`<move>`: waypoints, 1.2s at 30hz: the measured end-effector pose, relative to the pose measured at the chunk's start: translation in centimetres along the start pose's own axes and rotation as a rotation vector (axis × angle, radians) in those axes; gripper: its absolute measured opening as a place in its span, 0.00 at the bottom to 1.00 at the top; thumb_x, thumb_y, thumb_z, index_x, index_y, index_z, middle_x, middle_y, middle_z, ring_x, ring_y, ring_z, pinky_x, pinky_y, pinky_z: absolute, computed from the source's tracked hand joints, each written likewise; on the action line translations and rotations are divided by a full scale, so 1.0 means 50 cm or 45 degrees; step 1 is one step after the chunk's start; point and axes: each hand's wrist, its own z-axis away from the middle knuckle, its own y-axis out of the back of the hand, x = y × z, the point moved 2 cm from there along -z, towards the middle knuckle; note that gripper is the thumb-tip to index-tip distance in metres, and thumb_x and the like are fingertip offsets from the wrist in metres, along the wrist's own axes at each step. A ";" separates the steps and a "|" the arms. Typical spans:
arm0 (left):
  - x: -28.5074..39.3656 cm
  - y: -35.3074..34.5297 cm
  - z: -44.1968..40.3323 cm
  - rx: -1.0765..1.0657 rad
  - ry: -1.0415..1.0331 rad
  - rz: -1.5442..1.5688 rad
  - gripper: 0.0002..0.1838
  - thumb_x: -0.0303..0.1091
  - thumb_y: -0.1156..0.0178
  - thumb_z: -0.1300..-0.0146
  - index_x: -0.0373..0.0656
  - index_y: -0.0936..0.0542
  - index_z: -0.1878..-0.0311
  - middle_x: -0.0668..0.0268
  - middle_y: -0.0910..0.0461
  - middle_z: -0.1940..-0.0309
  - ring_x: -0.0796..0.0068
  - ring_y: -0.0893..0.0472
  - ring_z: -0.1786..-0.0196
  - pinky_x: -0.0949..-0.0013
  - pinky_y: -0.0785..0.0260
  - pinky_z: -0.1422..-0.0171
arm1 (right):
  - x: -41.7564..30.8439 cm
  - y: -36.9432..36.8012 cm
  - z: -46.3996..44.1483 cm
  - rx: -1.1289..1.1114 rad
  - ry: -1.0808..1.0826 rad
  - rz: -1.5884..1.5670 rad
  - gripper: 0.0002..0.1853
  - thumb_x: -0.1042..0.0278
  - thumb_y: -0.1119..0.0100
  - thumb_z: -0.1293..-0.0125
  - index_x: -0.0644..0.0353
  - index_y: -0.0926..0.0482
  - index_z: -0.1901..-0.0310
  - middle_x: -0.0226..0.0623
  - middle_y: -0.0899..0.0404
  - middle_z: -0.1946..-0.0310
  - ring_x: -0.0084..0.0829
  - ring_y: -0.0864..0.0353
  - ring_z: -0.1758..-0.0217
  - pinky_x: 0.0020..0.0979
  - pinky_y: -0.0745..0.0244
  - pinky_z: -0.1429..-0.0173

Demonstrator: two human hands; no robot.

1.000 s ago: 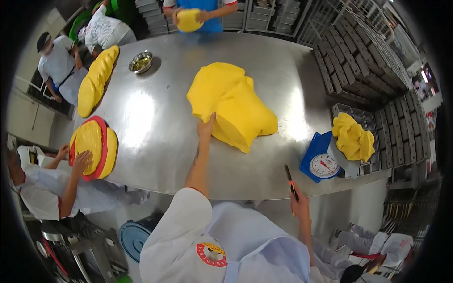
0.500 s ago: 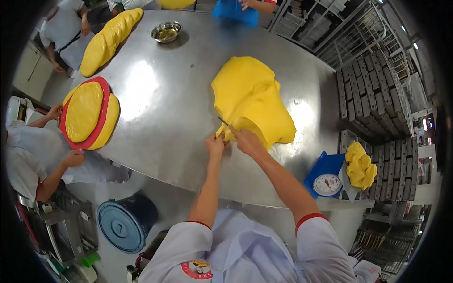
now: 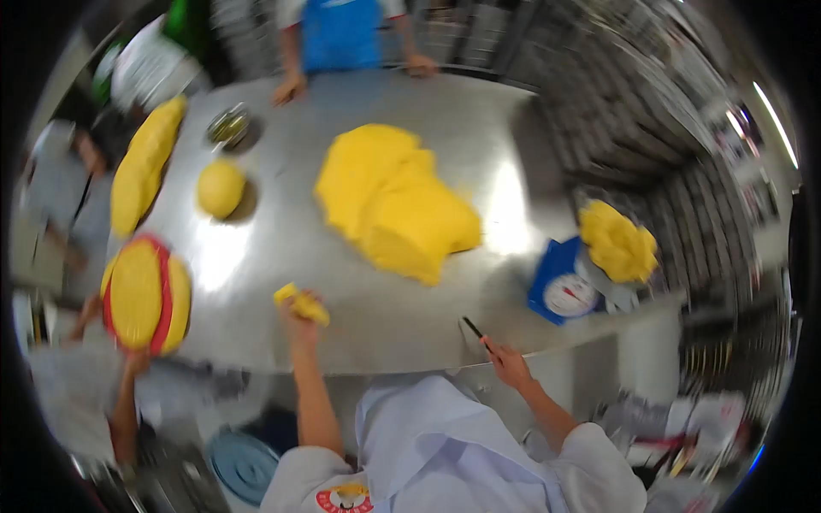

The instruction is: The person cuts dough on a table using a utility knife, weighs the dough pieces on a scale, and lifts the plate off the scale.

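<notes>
Left hand [image 3: 298,320] is closed around dough [image 3: 318,314]; right hand [image 3: 510,366] grips a knife [image 3: 475,331]; I judge this portioning; next move needs careful blade.

Your one view looks from your head, forward and steeply down past your apron [image 3: 453,436] onto the bench [image 3: 393,338], near enough to take in your left hand [image 3: 300,313] and right hand [image 3: 510,365], wide enough that the bench's edges curve.
</notes>
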 end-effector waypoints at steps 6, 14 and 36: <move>0.170 -0.713 0.036 -0.783 0.489 0.001 0.22 0.52 0.48 0.24 0.47 0.24 0.39 0.68 0.20 0.59 0.76 0.22 0.65 0.73 0.29 0.62 | 0.084 0.002 0.291 0.641 -0.568 -0.307 0.31 0.73 0.40 0.30 0.42 0.31 0.26 0.43 0.21 0.70 0.37 0.24 0.73 0.35 0.24 0.64; 0.208 -1.431 0.482 -1.553 -0.976 -0.765 0.22 0.46 0.39 0.30 0.40 0.19 0.42 0.48 0.15 0.55 0.51 0.15 0.55 0.58 0.25 0.48 | 0.128 -0.108 0.433 1.181 -1.125 -0.699 0.30 0.75 0.44 0.27 0.43 0.31 0.26 0.27 0.27 0.74 0.19 0.30 0.80 0.26 0.29 0.74; 0.090 -1.541 0.481 -1.331 -1.416 -0.742 0.36 0.63 0.53 0.26 0.44 0.29 0.28 0.50 0.24 0.41 0.49 0.26 0.37 0.52 0.35 0.32 | 0.249 -0.332 0.663 1.351 -1.572 -0.490 0.28 0.76 0.49 0.26 0.51 0.33 0.25 0.29 0.28 0.74 0.19 0.30 0.86 0.27 0.30 0.82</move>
